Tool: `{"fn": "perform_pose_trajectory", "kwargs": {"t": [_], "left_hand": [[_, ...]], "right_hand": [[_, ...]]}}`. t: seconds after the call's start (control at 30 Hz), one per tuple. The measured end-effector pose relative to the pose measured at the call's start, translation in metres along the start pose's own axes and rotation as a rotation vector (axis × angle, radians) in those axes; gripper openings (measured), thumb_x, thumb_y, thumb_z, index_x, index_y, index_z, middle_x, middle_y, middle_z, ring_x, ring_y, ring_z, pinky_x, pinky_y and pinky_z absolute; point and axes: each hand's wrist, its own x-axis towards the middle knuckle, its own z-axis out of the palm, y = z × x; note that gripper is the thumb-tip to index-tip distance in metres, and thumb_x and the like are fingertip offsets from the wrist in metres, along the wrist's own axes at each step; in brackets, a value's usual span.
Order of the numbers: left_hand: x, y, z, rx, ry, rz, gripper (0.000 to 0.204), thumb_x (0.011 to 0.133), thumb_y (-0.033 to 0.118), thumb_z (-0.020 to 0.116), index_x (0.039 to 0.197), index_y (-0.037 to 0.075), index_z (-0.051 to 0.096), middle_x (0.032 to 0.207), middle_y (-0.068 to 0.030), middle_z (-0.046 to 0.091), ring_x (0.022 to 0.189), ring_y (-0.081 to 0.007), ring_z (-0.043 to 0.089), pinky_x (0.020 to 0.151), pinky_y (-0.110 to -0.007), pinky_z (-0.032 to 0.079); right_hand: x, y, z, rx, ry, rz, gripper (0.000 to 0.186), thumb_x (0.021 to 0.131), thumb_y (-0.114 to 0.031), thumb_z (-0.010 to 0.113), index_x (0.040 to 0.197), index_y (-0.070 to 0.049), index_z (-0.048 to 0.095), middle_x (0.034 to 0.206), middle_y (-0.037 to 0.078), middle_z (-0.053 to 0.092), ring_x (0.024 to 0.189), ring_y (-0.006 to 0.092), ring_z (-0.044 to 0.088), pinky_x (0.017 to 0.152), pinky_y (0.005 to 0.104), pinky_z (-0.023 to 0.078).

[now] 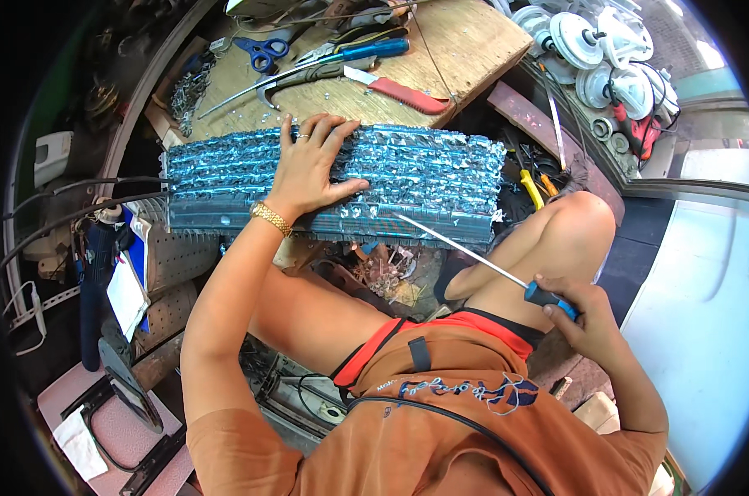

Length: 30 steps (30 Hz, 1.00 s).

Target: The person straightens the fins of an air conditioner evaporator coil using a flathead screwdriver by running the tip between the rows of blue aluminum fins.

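A long, bluish finned heat-exchanger coil (428,165) lies across in front of me, its long side running left to right. Most of its rows are ragged and bent; a strip along the near edge looks smoother. My left hand (316,169) rests flat on its middle, fingers spread, with a gold bracelet (271,217) on the wrist. My right hand (588,318) is closed around the blue and black handle of a screwdriver (473,255). The screwdriver's long shaft points up and left, and its tip is at the smoother near strip; whether it presses in I cannot tell.
Beyond the coil, a wooden board (482,41) bears blue scissors (263,54), a red-handled knife (407,95) and another long screwdriver (374,50). White motor-like parts (577,41) are piled at the far right. Yellow-handled pliers (531,188) lie by my right knee. Scraps (387,277) lie below the coil.
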Motion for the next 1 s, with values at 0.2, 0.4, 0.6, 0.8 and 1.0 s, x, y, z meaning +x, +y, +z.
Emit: {"fn": "perform_pose_trajectory", "kwargs": {"t": [0.2,0.4,0.6,0.8,1.0], "left_hand": [[0.005,0.012,0.002,-0.045,-0.016,-0.013,0.096,0.078,0.076,0.075,0.154,0.021,0.055,0.141,-0.0095,0.059,0.137,-0.0343,0.052,0.122,-0.07,0.022],[0.0,0.013,0.003,0.003,-0.04,-0.045,0.097,0.075,0.077,0.077,0.152,0.021,0.056,0.143,-0.011,0.059,0.136,-0.0339,0.051,0.121,-0.068,0.024],[0.005,0.006,0.001,0.02,-0.017,-0.029,0.097,0.076,0.078,0.076,0.152,0.021,0.056,0.144,-0.0104,0.06,0.137,-0.0342,0.051,0.122,-0.066,0.023],[0.004,0.005,-0.002,0.003,-0.022,-0.029,0.097,0.076,0.077,0.077,0.153,0.021,0.056,0.143,-0.0105,0.06,0.137,-0.0342,0.051,0.122,-0.065,0.023],[0.003,0.008,0.002,-0.024,-0.01,-0.028,0.098,0.076,0.078,0.077,0.153,0.021,0.057,0.142,-0.0105,0.06,0.136,-0.0338,0.052,0.122,-0.066,0.023]], "right_hand": [[0.015,0.006,0.0,-0.017,-0.069,0.047,0.043,0.093,-0.003,0.075,0.135,-0.008,0.071,0.116,0.017,0.077,0.098,0.0356,0.076,0.088,0.0403,0.058],[0.005,-0.04,0.009,-0.279,-0.084,-0.042,0.048,0.092,-0.008,0.078,0.139,-0.01,0.069,0.102,0.016,0.078,0.087,0.0417,0.075,0.076,0.0432,0.061],[-0.002,-0.005,0.022,-0.008,0.032,-0.088,0.041,0.095,-0.006,0.075,0.137,-0.006,0.07,0.116,0.02,0.077,0.096,0.0383,0.077,0.084,0.0416,0.06],[-0.008,0.0,0.03,0.054,0.06,-0.082,0.041,0.096,-0.004,0.074,0.137,-0.001,0.069,0.122,0.021,0.077,0.106,0.0364,0.077,0.092,0.0412,0.059],[0.002,-0.019,0.029,0.033,0.004,-0.016,0.039,0.097,-0.005,0.073,0.136,-0.001,0.07,0.121,0.021,0.077,0.104,0.0359,0.077,0.091,0.0414,0.059]]}}
